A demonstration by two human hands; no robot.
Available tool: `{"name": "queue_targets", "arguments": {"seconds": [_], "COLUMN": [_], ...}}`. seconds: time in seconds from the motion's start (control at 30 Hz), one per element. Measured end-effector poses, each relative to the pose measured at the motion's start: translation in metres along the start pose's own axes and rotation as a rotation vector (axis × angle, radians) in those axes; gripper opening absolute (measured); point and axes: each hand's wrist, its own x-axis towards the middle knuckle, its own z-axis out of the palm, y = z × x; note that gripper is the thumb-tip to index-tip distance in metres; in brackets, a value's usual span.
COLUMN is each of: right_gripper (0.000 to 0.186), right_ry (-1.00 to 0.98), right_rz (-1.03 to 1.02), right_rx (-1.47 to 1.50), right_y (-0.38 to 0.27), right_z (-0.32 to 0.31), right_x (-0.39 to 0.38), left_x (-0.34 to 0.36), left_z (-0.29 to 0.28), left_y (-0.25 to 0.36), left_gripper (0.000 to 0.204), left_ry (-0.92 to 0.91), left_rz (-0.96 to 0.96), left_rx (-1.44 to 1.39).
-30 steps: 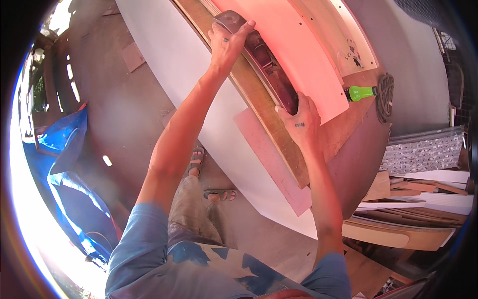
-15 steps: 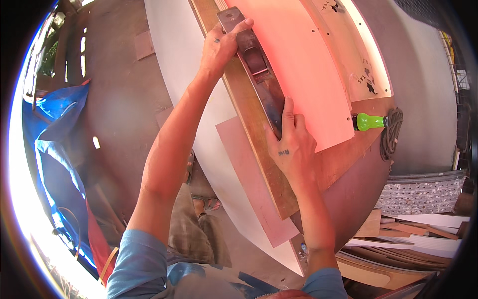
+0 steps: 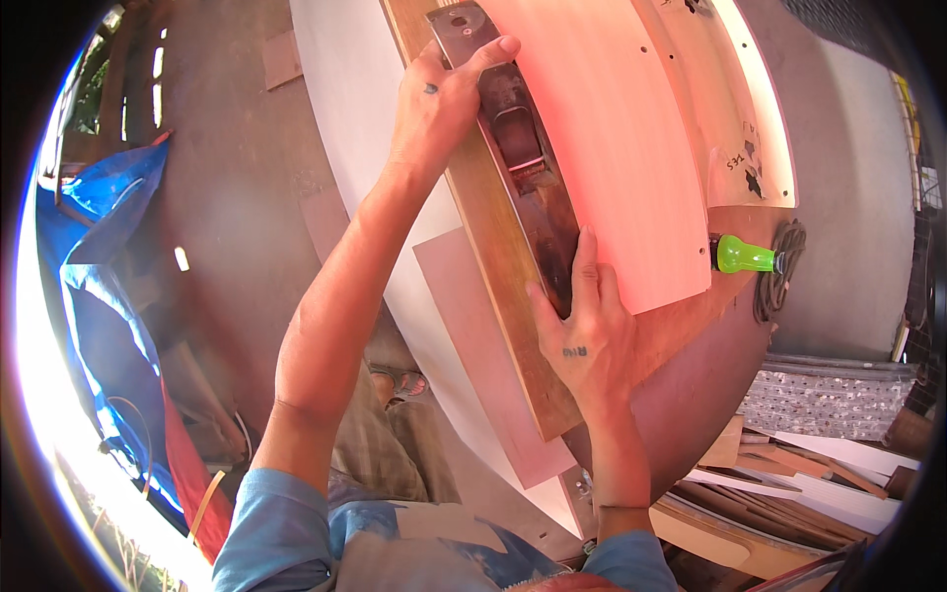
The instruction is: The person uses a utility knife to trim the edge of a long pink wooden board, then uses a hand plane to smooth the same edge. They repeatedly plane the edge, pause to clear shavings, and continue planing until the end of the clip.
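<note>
While its underside is hidden, the dark hand plane [image 3: 534, 189] is gripped near both ends by half-curled hands [image 3: 436, 111] [image 3: 590, 343].

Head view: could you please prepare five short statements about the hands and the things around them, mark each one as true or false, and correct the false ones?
1. The left hand and the right hand both hold the plane. True.
2. The right hand is at the far end of the plane. False: it is at the near end; the left hand is toward the far end.
3. The green object lies between the pink board and the cord. True.
4. The pink board is left of the plane. False: it is on the right.
5. The blue tarp is on the left side of the picture. True.
</note>
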Motion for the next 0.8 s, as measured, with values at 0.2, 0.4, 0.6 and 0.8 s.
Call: {"name": "queue_targets", "arguments": {"seconds": [0.2, 0.4, 0.6, 0.8], "right_gripper": [0.083, 0.083, 0.082, 0.080], "right_ry": [-0.036, -0.035, -0.043, -0.051], "right_rz": [0.036, 0.029, 0.025, 0.009], "right_rx": [0.001, 0.009, 0.070, 0.065], "right_y": [0.002, 0.004, 0.004, 0.007], "right_z": [-0.002, -0.003, -0.008, -0.012], "right_x": [-0.016, -0.022, -0.029, -0.040], "left_x": [-0.018, -0.026, -0.033, -0.045], "left_z": [0.001, 0.001, 0.004, 0.008], "left_y": [0.003, 0.002, -0.005, -0.006], "left_gripper": [0.059, 0.058, 0.060, 0.061], "left_ry": [-0.008, -0.018, -0.011, -0.007], "left_rz": [-0.016, -0.009, 0.015, 0.014], "left_rx": [-0.049, -0.040, -0.046, -0.055]}}
